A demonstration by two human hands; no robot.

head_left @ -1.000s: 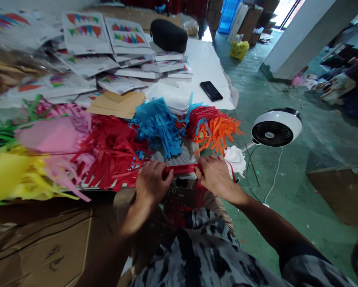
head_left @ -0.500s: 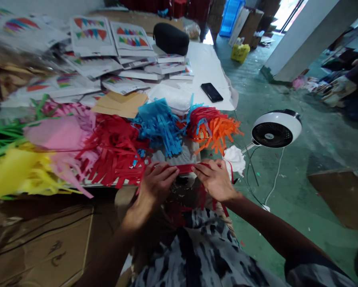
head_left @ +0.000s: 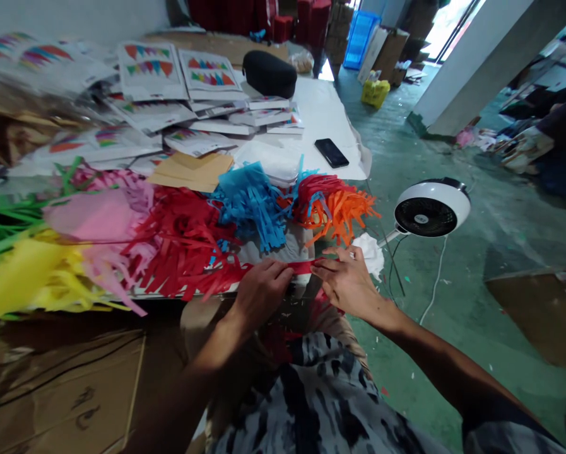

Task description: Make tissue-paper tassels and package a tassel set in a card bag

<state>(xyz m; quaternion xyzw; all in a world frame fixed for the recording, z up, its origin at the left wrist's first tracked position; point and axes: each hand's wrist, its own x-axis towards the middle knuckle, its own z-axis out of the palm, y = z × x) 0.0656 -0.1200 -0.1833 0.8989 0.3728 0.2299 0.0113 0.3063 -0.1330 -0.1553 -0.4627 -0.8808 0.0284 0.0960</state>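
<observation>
A strip of red tissue-like material [head_left: 303,267] stretches between my two hands at the table's near edge. My left hand [head_left: 264,291] is closed over its left part, fingers bent and pressed together. My right hand [head_left: 351,284] pinches the other end between thumb and fingertips, with a ring on one finger. More red material hangs below my right hand over my lap. Left of my hands lies a heap of red fringed tissue [head_left: 183,243]. Blue fringed tissue [head_left: 252,202] and an orange fringed bunch [head_left: 346,211] lie just beyond.
Pink [head_left: 98,217] and yellow fringed bunches [head_left: 31,271] lie at the left. Packaged bunting sets [head_left: 153,72], a black case [head_left: 269,74] and a phone [head_left: 331,153] sit farther back. A white fan [head_left: 431,208] stands right of the table, its cable on the floor.
Both hands have shifted slightly right along the red strip. My right fingers are more stretched out, and red material now trails left from my left hand toward the heap.
</observation>
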